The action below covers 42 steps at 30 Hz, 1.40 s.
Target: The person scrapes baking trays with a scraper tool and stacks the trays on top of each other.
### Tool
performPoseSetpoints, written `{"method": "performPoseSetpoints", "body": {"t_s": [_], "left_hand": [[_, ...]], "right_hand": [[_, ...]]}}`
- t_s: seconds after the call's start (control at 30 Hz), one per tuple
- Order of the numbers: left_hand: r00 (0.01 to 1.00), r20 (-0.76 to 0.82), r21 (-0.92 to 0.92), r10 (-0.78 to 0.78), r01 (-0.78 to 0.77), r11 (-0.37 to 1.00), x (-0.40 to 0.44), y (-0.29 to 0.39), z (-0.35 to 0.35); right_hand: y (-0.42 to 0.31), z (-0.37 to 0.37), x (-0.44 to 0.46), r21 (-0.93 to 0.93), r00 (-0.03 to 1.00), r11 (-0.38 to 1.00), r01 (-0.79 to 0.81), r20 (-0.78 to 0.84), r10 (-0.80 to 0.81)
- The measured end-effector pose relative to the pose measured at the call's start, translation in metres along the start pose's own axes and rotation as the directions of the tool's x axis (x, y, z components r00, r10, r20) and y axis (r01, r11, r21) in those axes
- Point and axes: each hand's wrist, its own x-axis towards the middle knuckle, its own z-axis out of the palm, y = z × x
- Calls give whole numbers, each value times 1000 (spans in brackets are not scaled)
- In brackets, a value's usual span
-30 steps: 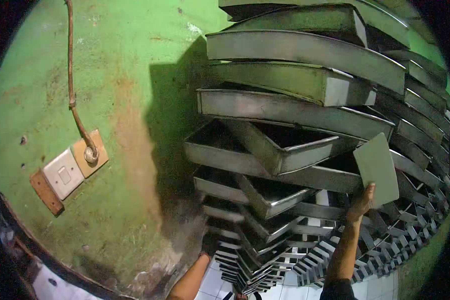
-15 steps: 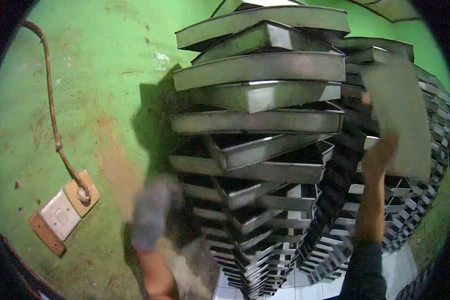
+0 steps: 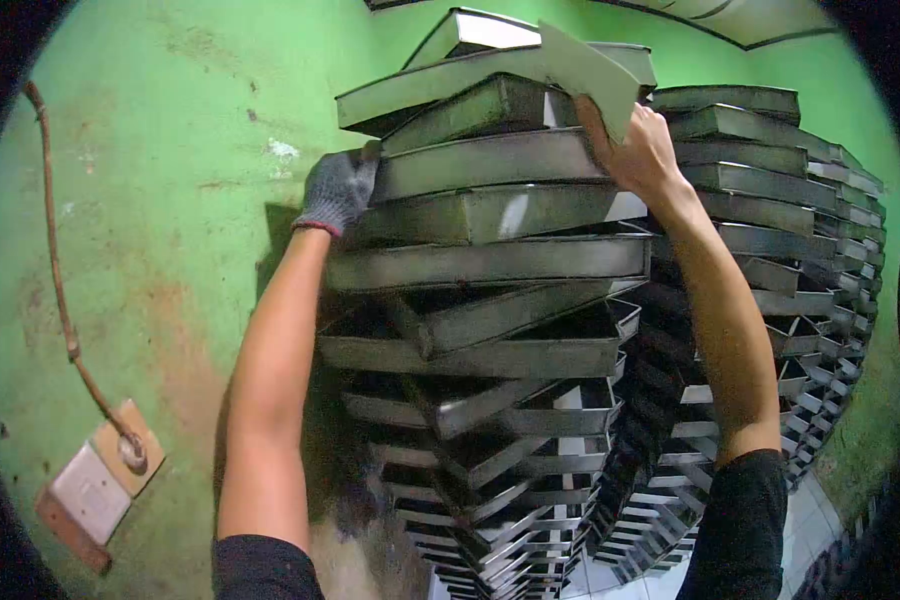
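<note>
My left hand (image 3: 340, 190), in a grey knitted glove with a red cuff, is at the left end of a metal tray (image 3: 490, 163) high in the tall stack. Its fingers close around the tray's corner, partly hidden. My bare right hand (image 3: 645, 155) grips a thin, flat, pale grey sheet (image 3: 592, 75), thumb on the near face. This sheet is tilted in front of the right part of the upper trays. Shallow rectangular trays lie crosswise on one another, with a top tray (image 3: 490, 30) above both hands.
More stacked trays (image 3: 740, 180) stand behind to the right. On the left, a green wall (image 3: 190, 200) carries a brown cable (image 3: 58, 260) running down to a socket and a white switch (image 3: 90, 495). White floor tiles (image 3: 805, 520) show at the lower right.
My left hand has risen from low beside the stack to an upper tray's left end. The right hand has brought the sheet leftward and up to the stack. The view has shifted somewhat.
</note>
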Motion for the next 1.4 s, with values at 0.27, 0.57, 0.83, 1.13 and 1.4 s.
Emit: {"method": "performPoseSetpoints", "body": {"t_s": [0.27, 0.57, 0.83, 1.13, 1.4], "left_hand": [[899, -306, 171, 314, -272, 947, -21, -5, -40], [866, -293, 361, 405, -292, 886, -45, -60, -22], [954, -254, 46, 157, -150, 988, -41, -52, -24], [767, -338, 396, 546, -410, 821, -39, -33, -22], [885, -436, -352, 162, -333, 875, -66, 81, -68]], "right_hand": [[-25, -13, -3, 64, 994, 998, -3, -109, 10], [-22, -3, -7, 150, 992, 988, 33, -126, -14], [103, 63, -135, 788, 573, 382, -482, -46, 818], [124, 129, -123, 543, 350, 180, -820, 228, 908], [140, 142, -125, 649, 280, 48, -760, 259, 924]]}}
